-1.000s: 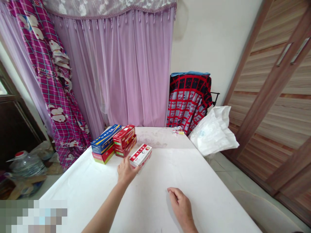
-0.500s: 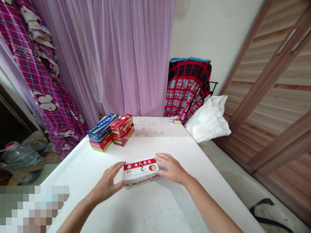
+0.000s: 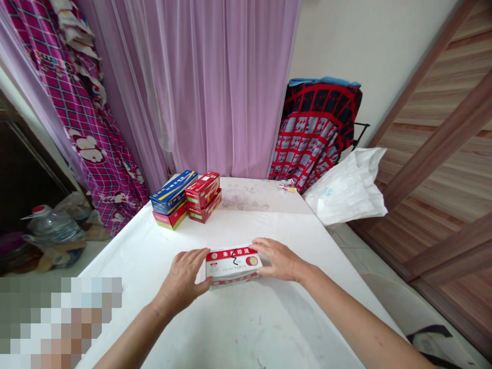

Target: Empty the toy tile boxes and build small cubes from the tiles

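A white and red cardboard box (image 3: pixel 232 267), printed with Chinese characters and a black squiggle, is on the white table, lying flat as far as I can see. My left hand (image 3: pixel 185 277) grips its left end, thumb at the near corner and fingers along the far one. At the opposite end, my right hand (image 3: pixel 280 260) holds it the same way, fingertips on the upper edge and thumb low on the side. The box's underside is hidden.
Stacked at the table's far left are a blue box (image 3: pixel 173 193), a red and green box (image 3: pixel 171 217) and two red boxes (image 3: pixel 203 190). A white plastic bag (image 3: pixel 348 188) is by the right edge. A small wrapper (image 3: pixel 288 186) lies at the back.
My view has shifted, so the surroundings appear farther right. Both hands stay at the two ends of the box, which looks about the same on the table.
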`<state>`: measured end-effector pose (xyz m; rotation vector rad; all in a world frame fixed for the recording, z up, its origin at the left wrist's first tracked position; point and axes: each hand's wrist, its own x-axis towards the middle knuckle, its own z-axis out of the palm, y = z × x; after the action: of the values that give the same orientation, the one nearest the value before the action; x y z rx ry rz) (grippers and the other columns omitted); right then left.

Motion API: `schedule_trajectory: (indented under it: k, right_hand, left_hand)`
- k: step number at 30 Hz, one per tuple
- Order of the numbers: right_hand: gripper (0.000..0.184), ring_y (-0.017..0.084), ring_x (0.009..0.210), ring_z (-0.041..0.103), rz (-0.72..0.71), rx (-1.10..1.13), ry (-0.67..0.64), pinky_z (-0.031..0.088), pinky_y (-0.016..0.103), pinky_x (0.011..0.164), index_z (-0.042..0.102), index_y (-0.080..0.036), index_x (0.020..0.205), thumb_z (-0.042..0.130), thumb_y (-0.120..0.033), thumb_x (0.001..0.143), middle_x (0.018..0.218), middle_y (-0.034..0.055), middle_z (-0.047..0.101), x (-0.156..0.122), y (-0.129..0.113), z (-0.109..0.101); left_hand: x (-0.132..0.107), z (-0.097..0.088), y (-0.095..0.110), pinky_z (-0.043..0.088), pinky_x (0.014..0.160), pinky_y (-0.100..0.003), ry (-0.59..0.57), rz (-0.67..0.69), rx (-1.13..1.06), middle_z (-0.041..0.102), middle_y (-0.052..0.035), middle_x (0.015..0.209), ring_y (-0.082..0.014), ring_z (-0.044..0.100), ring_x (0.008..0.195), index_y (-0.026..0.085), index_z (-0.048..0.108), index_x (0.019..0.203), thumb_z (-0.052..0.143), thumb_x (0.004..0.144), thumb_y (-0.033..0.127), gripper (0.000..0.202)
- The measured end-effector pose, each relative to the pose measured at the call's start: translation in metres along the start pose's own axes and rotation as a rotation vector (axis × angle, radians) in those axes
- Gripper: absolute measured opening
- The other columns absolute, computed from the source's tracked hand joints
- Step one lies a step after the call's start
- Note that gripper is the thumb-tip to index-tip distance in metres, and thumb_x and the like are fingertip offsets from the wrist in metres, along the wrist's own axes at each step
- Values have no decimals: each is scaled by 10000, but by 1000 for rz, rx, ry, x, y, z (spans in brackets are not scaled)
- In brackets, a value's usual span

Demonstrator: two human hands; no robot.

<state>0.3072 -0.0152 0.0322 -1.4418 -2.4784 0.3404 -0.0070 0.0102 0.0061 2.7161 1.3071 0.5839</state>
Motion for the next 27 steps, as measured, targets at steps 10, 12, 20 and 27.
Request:
schedule_trajectory:
  k: [10, 12, 20, 27]
  right_hand:
    - [603, 244, 1114, 540, 22, -47, 2, 413, 380, 954, 532, -190, 1289, 663, -257, 704, 1245, 108, 563, 7, -7, 0]
    - [560, 236, 1102, 546, 4, -66, -17, 408, 374, 941, 545, -203, 1274, 655, -277, 731, 1238, 101, 568, 7, -7, -3]
    - [441, 226, 1099, 574, -61, -62, -50, 406, 358, 925, 603, -244, 1244, 609, -337, 813, 1229, 79, 620, 8, -1, -12]
    - [410, 209, 1089, 605, -113, 51, -104, 449, 338, 939, 613, -291, 1251, 589, -347, 845, 1220, 35, 656, 8, -2, -29]
  left_hand:
    - [-3, 8, 10, 391, 995, -486, 130, 35, 147, 657, -154, 1216, -303, 612, 1095, 161, 419, 1344, 612, 795, 360, 615]
    - [-2, 8, 8, 397, 984, -484, 125, 48, 151, 663, -154, 1204, -302, 616, 1082, 163, 403, 1356, 609, 812, 426, 639]
    - [1, 5, 1, 397, 989, -487, 74, 96, 152, 660, -143, 1222, -300, 624, 1067, 195, 454, 1338, 614, 816, 492, 622]
    - [7, -9, 0, 399, 1009, -546, -63, 42, 38, 647, -100, 1267, -292, 601, 1137, 290, 528, 1294, 557, 858, 468, 473]
